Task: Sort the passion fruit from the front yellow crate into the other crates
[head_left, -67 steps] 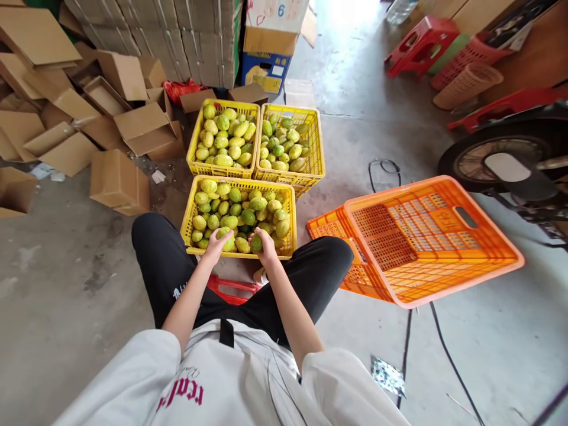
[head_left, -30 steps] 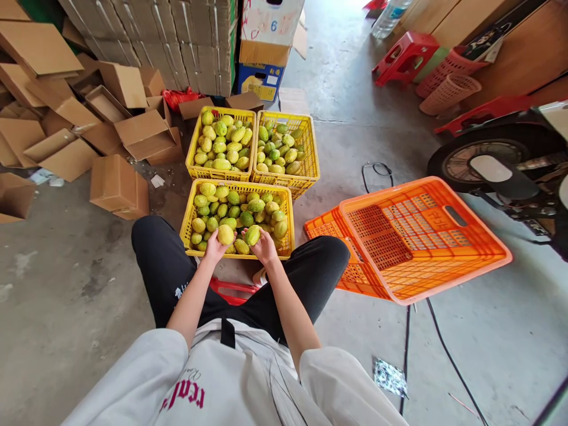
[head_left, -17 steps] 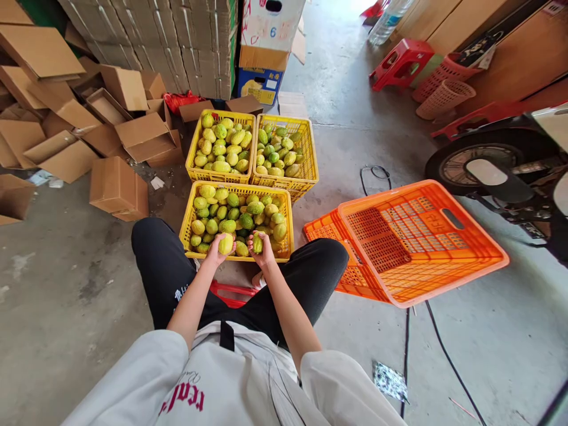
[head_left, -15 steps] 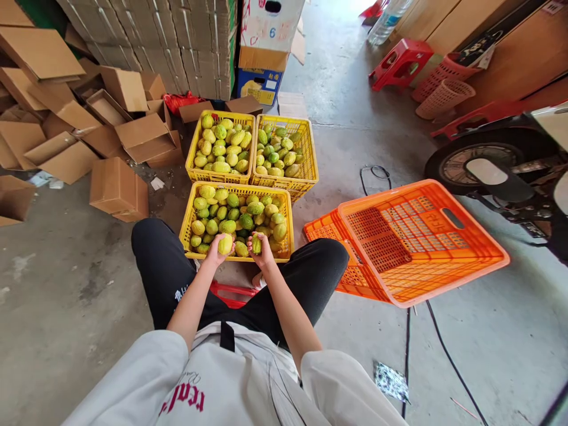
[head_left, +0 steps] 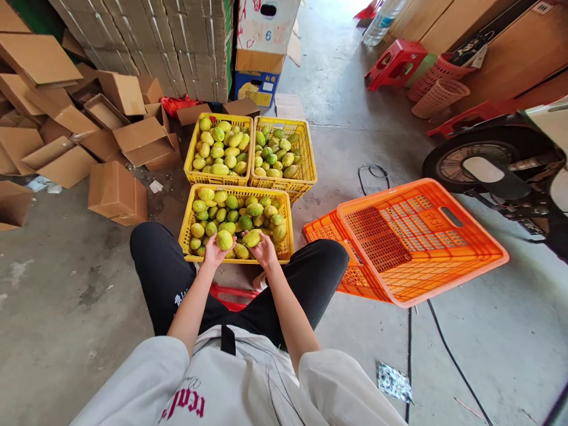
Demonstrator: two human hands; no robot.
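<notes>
Over the near side of the front yellow crate (head_left: 290, 236), my left hand (head_left: 214, 252) is closed around a round yellow-green fruit (head_left: 224, 240). My right hand (head_left: 265, 251) grips a longer yellow-green fruit (head_left: 252, 238), its tip pointing left. The two held fruits are a short gap apart. Many similar green and yellow fruits (head_left: 245, 222) fill the crate beneath. Behind it stand two more yellow crates, the left crate (head_left: 189, 168) heaped with fruit and the right crate (head_left: 310, 154) holding fruit with some inner wall showing.
An orange crate (head_left: 444, 296) lies tilted at my right, beside a motorbike wheel (head_left: 465, 157). Loose cardboard boxes (head_left: 118, 192) pile up on the left. A black cable (head_left: 452, 355) runs over the floor. Red stools (head_left: 397, 62) and baskets (head_left: 441, 97) stand at the far right.
The fruit in my right hand has turned from upright to lying sideways, and that hand has opened its grip slightly. The left fruit has been rotated, showing a greener side.
</notes>
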